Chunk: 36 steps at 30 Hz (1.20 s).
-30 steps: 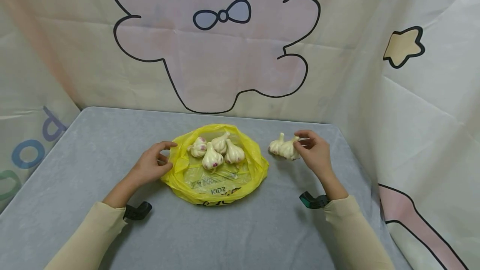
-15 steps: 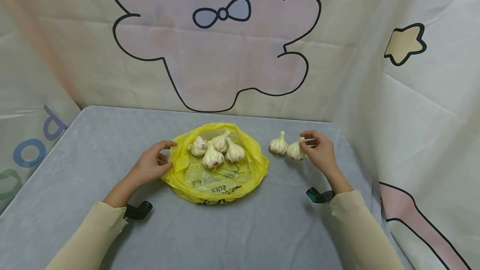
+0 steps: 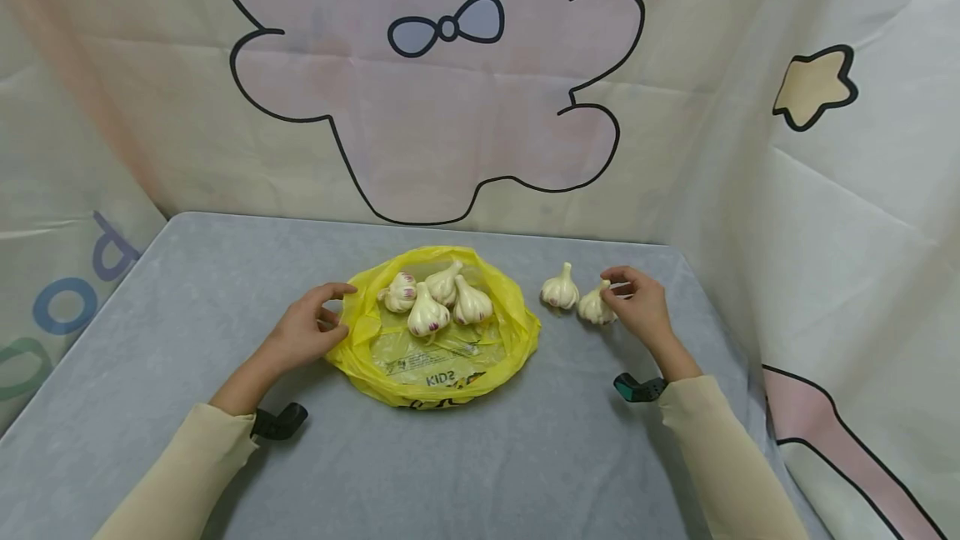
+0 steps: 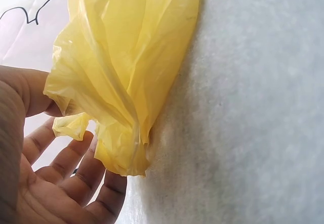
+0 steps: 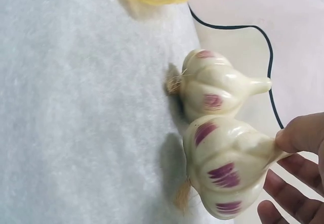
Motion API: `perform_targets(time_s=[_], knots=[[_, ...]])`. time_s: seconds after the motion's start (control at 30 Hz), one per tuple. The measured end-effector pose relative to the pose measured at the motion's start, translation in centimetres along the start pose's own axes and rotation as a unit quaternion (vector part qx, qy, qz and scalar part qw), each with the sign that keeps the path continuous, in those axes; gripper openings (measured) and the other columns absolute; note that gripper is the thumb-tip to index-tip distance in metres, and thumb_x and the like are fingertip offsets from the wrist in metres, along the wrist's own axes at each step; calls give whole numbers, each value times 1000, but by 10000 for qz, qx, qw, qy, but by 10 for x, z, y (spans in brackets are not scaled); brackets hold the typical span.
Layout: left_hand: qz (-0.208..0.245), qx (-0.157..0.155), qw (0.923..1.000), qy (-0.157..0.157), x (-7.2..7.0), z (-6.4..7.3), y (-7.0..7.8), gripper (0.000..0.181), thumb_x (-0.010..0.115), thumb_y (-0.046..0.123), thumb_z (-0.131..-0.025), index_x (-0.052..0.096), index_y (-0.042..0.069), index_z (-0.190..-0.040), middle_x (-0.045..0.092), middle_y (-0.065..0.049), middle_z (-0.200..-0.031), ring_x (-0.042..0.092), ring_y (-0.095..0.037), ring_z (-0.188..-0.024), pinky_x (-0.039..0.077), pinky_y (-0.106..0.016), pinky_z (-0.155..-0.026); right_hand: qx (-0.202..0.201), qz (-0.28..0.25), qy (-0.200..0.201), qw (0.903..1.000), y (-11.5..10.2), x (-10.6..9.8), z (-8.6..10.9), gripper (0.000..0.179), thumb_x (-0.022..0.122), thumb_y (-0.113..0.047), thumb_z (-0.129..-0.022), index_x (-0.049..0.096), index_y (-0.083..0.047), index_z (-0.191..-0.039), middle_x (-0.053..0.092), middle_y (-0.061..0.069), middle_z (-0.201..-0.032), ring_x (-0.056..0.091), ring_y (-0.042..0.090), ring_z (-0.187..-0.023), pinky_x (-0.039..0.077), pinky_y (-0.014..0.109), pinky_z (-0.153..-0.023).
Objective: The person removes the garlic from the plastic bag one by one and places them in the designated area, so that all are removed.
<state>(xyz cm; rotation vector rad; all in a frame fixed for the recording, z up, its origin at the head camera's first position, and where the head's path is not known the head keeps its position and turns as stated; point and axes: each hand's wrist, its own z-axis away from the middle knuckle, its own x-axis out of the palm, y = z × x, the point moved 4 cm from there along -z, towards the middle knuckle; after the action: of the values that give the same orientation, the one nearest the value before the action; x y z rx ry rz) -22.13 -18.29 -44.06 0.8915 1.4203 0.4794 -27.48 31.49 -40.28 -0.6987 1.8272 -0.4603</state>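
My left hand (image 3: 303, 327) grips the left rim of a yellow plastic bag (image 3: 351, 357), which lies rolled open on the table. In the left wrist view the bag's crumpled edge (image 4: 121, 148) runs between thumb and fingers and hides the thumb tip. Several pale garlic bulbs (image 3: 429, 317) with purple streaks sit inside. To the bag's right, my right hand (image 3: 641, 307) pinches the stem of a garlic bulb (image 3: 595, 307) between thumb and fingertips. Its root end hangs close over the table in the right wrist view. Just left of it stands another garlic bulb (image 3: 559, 290), stem up.
A grey cloth covers the table (image 3: 450, 473). Behind it hangs a curtain (image 3: 480, 107) with a pink cartoon figure, and more printed fabric closes off both sides. Black wrist cameras (image 3: 279, 423) are strapped to both forearms.
My right hand has moved a little to the right with its garlic bulb, then slightly down, opening a small gap to the other bulb in the head view. My left hand stays at the bag.
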Motion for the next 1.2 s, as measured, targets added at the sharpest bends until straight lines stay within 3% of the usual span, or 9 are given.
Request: perform_targets(time_s=[0.5, 1.2], knots=[[-18, -85, 10000, -30, 1, -1, 0, 53, 62, 6, -86, 46, 9, -137, 47, -23, -136, 63, -29, -94, 56, -36, -70, 55, -157, 94, 9998, 7, 9, 0, 23, 66, -4, -85, 67, -1, -108, 69, 18, -106, 68, 32, -86, 45, 9, -64], [-72, -128, 9999, -51, 1, -1, 0, 53, 61, 7, -86, 46, 10, -137, 47, -22, -135, 63, -29, -93, 56, -35, -70, 129, -23, 93, 9999, 7, 5, 0, 27, 64, -5, -87, 66, -3, -114, 64, 17, -112, 67, 33, -89, 44, 8, -64]])
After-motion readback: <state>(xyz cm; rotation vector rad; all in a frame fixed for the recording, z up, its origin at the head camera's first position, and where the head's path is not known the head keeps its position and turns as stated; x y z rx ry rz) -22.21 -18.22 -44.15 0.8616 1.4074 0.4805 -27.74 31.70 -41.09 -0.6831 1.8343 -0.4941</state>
